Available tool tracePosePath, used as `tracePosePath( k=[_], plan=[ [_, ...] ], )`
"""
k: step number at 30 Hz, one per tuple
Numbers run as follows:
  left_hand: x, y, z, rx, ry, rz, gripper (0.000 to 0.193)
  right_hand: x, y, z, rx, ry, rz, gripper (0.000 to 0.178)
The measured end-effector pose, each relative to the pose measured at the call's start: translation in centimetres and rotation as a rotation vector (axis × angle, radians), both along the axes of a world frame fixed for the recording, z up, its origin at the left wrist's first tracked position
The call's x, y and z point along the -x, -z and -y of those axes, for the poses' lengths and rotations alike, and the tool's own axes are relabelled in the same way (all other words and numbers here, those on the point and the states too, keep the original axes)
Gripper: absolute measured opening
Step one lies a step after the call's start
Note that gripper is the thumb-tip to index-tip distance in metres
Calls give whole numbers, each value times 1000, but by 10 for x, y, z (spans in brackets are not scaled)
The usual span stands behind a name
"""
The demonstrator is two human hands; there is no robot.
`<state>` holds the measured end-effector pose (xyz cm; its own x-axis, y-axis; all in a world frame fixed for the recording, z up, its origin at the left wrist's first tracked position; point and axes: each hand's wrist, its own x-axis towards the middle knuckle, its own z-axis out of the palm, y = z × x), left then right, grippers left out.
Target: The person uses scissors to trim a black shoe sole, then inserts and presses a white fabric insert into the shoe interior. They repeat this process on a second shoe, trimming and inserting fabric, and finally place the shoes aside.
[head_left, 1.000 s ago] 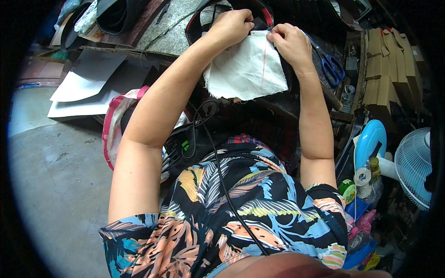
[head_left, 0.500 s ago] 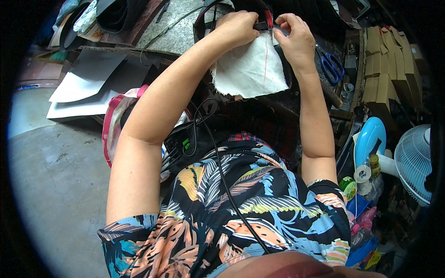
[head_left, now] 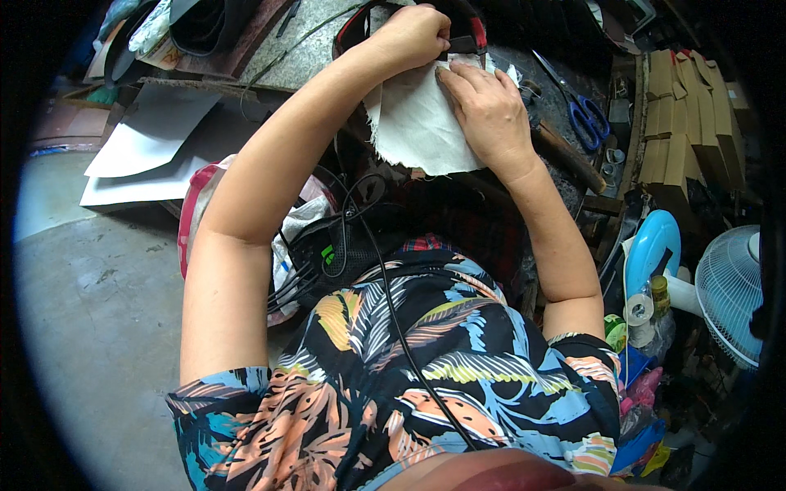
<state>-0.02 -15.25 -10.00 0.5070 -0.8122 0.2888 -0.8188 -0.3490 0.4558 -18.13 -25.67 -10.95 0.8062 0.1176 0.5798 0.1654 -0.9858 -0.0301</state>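
Note:
A piece of white cloth [head_left: 413, 131] lies on the dark workbench at the top of the view, its lower edge hanging over the front. My left hand [head_left: 416, 34] is closed at the cloth's upper edge around a tool with a red and black handle [head_left: 475, 37]. My right hand [head_left: 490, 110] rests flat on the right part of the cloth, fingers stretched toward the tool and holding nothing. The tool's working end is hidden behind my left hand.
Blue-handled scissors [head_left: 586, 113] and a wooden-handled tool [head_left: 566, 155] lie right of the cloth. Stacked cardboard boxes [head_left: 679, 123] stand at the far right, with a white fan [head_left: 733, 290] below them. White sheets [head_left: 147, 143] lie at left above a concrete floor [head_left: 98, 327].
My right hand has come down from the cloth's upper edge and now lies flat on the cloth. My left hand stays at the top edge, with the red-handled tool in it.

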Motion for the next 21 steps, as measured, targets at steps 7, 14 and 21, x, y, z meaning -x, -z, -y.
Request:
tracePosePath(
  k=[7,14,21],
  plan=[
    [-6,12,12,-6,-79,10,15,0,-5,-1,25,-11,-19,25],
    [-14,2,0,-59,112,124,18,-2,-5,0,-28,-37,9,24],
    [-10,8,6,1,85,323,17,-3,-7,2,2,-43,-3,25]
  ],
)
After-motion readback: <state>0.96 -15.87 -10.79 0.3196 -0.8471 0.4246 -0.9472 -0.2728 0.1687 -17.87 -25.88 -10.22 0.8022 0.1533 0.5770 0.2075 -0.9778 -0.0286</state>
